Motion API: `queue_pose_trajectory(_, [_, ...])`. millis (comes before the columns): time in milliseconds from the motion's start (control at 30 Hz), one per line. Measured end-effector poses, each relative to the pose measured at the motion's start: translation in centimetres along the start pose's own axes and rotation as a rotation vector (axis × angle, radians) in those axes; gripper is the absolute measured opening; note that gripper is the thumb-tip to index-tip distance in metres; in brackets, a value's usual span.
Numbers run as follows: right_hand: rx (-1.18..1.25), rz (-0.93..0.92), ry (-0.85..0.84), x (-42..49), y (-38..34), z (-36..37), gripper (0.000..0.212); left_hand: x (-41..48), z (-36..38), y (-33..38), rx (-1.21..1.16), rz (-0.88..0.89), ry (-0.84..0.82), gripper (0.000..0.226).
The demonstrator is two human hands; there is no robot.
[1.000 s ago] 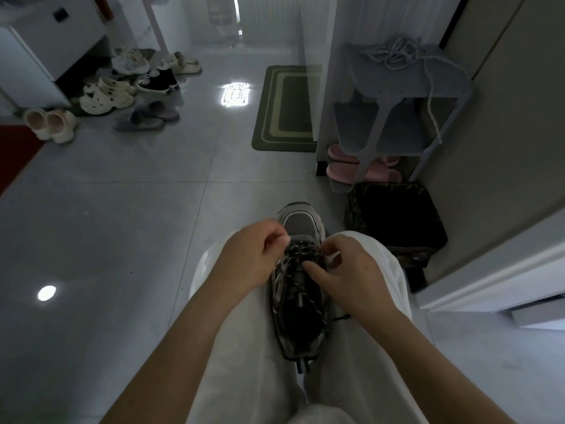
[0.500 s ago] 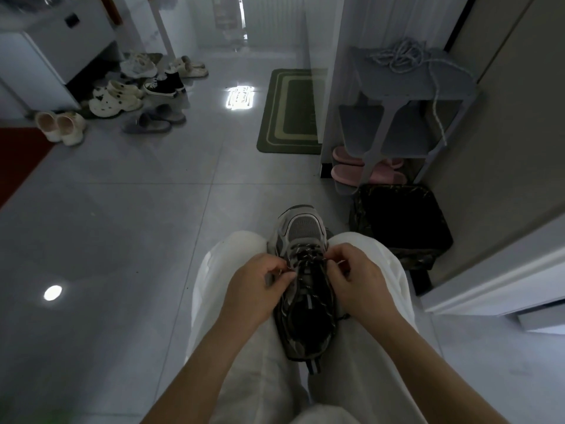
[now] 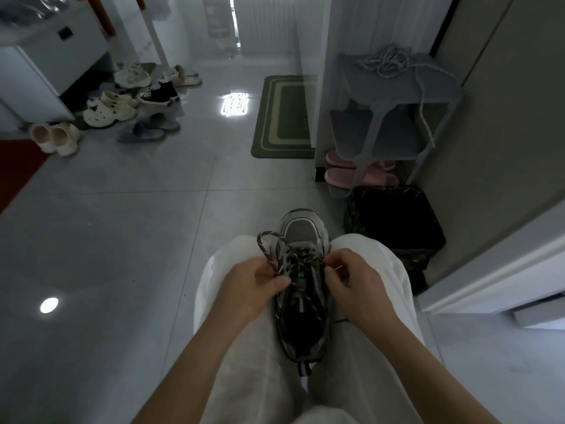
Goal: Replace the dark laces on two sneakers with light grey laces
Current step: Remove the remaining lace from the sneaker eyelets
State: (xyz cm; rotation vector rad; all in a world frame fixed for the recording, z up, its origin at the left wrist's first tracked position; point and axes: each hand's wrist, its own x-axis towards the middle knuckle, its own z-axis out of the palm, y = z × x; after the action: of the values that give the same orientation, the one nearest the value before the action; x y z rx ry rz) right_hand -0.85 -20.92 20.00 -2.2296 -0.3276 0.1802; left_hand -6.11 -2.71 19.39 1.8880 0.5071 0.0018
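Resting toe-away between the person's knees on white trousers [image 3: 244,347], the grey mesh sneaker [image 3: 301,231] has a dark tongue and collar. Its speckled dark lace [image 3: 265,246] criss-crosses the forefoot, with one loop pulled loose and arching up to the left. The left hand [image 3: 250,289] pinches that loop between thumb and curled fingers. The right hand [image 3: 354,286], fingers curled, pinches the lace at the right eyelets. Light grey laces [image 3: 388,62] lie heaped on a grey shelf [image 3: 428,90], well apart, ahead and right.
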Motion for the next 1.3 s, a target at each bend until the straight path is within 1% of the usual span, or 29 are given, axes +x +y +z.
queue_pose_trajectory(33, [-0.003, -0.002, 0.002, -0.1, 0.1, 0.1, 0.007, -0.4, 0.5, -0.2, 0.021, 0.009, -0.005, 0.017])
queue_pose_trajectory(67, [-0.005, -0.004, 0.002, -0.1, 0.2, 0.2, 0.007, -0.8, 0.8, -0.3, 0.043, 0.038, 0.025, 0.017])
queue_pose_trajectory(200, [-0.008, -0.012, -0.001, -0.2, 0.4, 0.4, 0.007, -1.1, 1.7, -0.4, 0.167, 0.131, 0.209, 0.022])
queue_pose_trajectory(233, [-0.003, -0.012, -0.003, -0.2, 0.4, 0.4, 0.007, -1.1, 1.7, -0.3, 0.127, 0.128, 0.242, 0.02])
queue_pose_trajectory(333, [0.014, -0.013, 0.006, -0.2, 0.5, 0.2, 0.008, -1.1, 1.0, 0.4, -0.182, 0.141, 0.306, 0.014])
queue_pose_trajectory(400, [0.018, -0.014, 0.011, -0.2, 0.6, 0.2, 0.008, -1.0, 0.5, 0.7, -0.265, 0.151, 0.304, 0.015])
queue_pose_trajectory(433, [0.02, -0.013, 0.008, -0.2, 0.6, 0.2, 0.008, -0.9, 0.5, 0.6, -0.267, 0.143, 0.273, 0.014])
queue_pose_trajectory(500, [0.015, -0.009, -0.003, -0.2, 0.6, 0.4, 0.008, -1.0, 0.6, 0.0, -0.187, 0.123, 0.169, 0.009])
queue_pose_trajectory(567, [0.006, -0.005, -0.005, -0.2, 0.6, 0.6, 0.008, -1.3, 1.1, -0.9, 0.002, 0.12, 0.084, 0.012])
queue_pose_trajectory(633, [0.0, -0.007, -0.005, -0.3, 0.7, 0.8, 0.008, -1.3, 1.4, -1.6, 0.127, 0.157, 0.125, 0.01])
queue_pose_trajectory(700, [-0.009, -0.014, -0.002, -0.4, 0.8, 0.8, 0.008, -1.2, 1.6, -1.8, 0.147, 0.175, 0.197, 0.007])
queue_pose_trajectory(767, [-0.005, -0.016, 0.0, -0.4, 0.9, 0.7, 0.008, -1.2, 1.8, -1.5, 0.072, 0.167, 0.248, 0.011])
queue_pose_trajectory(833, [0.008, -0.019, 0.006, -0.4, 1.0, 0.5, 0.008, -1.0, 1.0, -0.3, -0.131, 0.116, 0.324, 0.017])
queue_pose_trajectory(900, [0.027, -0.029, 0.018, -0.5, 0.9, 0.4, 0.007, -0.3, -1.0, 1.3, -0.413, 0.074, 0.453, 0.021])
queue_pose_trajectory(933, [0.04, -0.034, 0.025, -0.5, 0.8, 0.4, 0.006, 0.1, -2.2, 2.0, -0.507, 0.084, 0.502, 0.022])
queue_pose_trajectory(967, [0.051, -0.042, 0.03, -0.6, 0.7, 0.5, 0.006, 0.6, -3.4, 2.6, -0.53, 0.103, 0.518, 0.021])
queue_pose_trajectory(1000, [0.056, -0.048, 0.027, -0.7, 0.5, 0.6, 0.008, 0.9, -4.1, 3.0, -0.501, 0.118, 0.484, 0.021])
queue_pose_trajectory(1067, [0.054, -0.047, 0.018, -0.7, 0.3, 1.0, 0.012, 1.2, -4.2, 3.2, -0.342, 0.077, 0.354, 0.021])
queue_pose_trajectory(1133, [0.039, -0.057, 0.026, -0.6, 0.1, 1.2, 0.015, 0.8, -3.1, 2.1, -0.103, 0.022, 0.216, 0.02])
queue_pose_trajectory(1200, [0.007, -0.076, 0.022, 0.0, 0.4, 1.2, 0.026, 0.1, -2.5, 1.0, 0.211, 0.016, 0.113, 0.022])
queue_pose_trajectory(1233, [-0.025, -0.073, 0.001, 0.2, 0.6, 1.2, 0.028, -0.2, -2.3, 0.6, 0.342, 0.007, 0.091, 0.027])
queue_pose_trajectory(1267, [-0.057, -0.066, -0.024, 0.5, 0.7, 1.1, 0.024, -0.4, -2.2, 0.3, 0.429, -0.003, 0.105, 0.029])
queue_pose_trajectory(1300, [-0.082, -0.073, -0.039, 0.6, 0.6, 1.0, 0.016, -0.6, -2.1, 0.2, 0.469, -0.004, 0.153, 0.026])
